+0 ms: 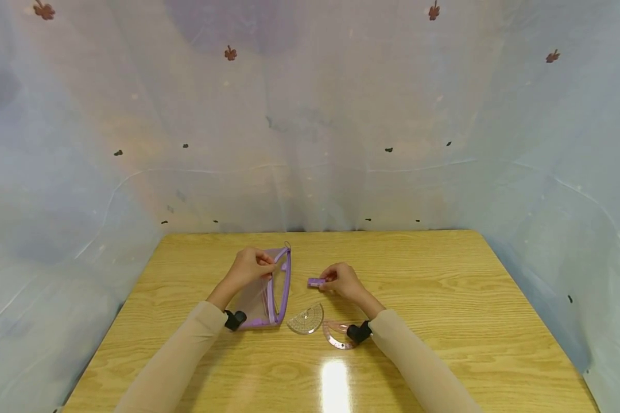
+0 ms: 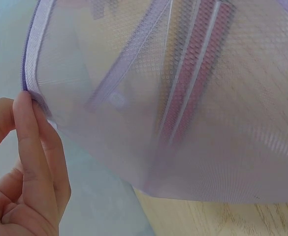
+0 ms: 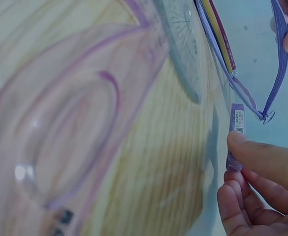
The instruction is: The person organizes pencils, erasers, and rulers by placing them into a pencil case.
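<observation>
A mesh zip pouch point(image 1: 288, 287) with purple edging lies on the left half of the table, its zipped mouth spread apart. My left hand point(image 1: 250, 265) pinches one side of that mouth between thumb and fingers. Through the mesh, in the left wrist view, long red sticks that look like pencils point(image 2: 195, 73) show inside. To the right of the pouch, my right hand point(image 1: 343, 280) pinches a small purple eraser point(image 1: 316, 282). A white barcode label point(image 3: 239, 120) is on the eraser's side. The eraser is close over the table and points toward the pouch.
A clear half-round protractor point(image 1: 306, 321) lies just right of the pouch. Beside it is a pink transparent protractor point(image 1: 336, 342), partly hidden under the right wrist's black camera point(image 1: 359, 331). The wooden table point(image 1: 444, 287) meets a pale hanging sheet point(image 1: 310, 195) at its back.
</observation>
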`<state>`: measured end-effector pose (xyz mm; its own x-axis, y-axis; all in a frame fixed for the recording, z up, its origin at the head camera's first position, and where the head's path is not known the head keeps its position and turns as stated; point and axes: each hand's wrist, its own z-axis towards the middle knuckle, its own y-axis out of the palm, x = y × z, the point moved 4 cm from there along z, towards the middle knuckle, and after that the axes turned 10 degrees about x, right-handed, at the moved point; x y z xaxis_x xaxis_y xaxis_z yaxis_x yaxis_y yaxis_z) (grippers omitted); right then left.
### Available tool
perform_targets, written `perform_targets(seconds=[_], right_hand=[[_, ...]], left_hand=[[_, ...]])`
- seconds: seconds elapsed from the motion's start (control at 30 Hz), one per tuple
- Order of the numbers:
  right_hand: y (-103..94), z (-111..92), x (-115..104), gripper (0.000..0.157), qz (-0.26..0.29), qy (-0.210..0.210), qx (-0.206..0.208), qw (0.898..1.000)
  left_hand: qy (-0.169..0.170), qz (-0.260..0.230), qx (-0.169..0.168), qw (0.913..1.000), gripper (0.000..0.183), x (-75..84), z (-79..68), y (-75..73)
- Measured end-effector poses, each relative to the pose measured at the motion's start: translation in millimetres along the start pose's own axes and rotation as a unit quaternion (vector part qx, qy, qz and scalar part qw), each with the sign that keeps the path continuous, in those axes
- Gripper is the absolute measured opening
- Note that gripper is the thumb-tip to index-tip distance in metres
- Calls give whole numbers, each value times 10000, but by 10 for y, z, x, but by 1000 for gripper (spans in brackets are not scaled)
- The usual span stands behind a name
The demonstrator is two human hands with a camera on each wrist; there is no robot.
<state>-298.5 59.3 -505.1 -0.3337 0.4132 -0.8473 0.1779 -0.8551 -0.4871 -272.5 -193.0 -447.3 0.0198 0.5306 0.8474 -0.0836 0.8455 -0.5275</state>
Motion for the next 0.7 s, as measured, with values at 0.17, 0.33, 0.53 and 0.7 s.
perform_targets(seconds=[0.17, 0.33, 0.53, 0.7], right_hand=[[16, 2, -64, 15, -180, 274, 98, 9994], [48, 18, -82, 16, -176, 412, 149, 9989], [83, 27, -107, 16, -104, 335, 169, 9992], [103, 33, -140, 14, -59, 289, 127, 9995]], left_hand=[[4, -24, 7, 10000, 9, -10, 7, 5], [11, -12, 12, 10000, 9, -26, 16, 7], [38, 7, 11, 10000, 9, -28, 20, 6], [18, 46, 8, 10000, 8, -29, 19, 7]])
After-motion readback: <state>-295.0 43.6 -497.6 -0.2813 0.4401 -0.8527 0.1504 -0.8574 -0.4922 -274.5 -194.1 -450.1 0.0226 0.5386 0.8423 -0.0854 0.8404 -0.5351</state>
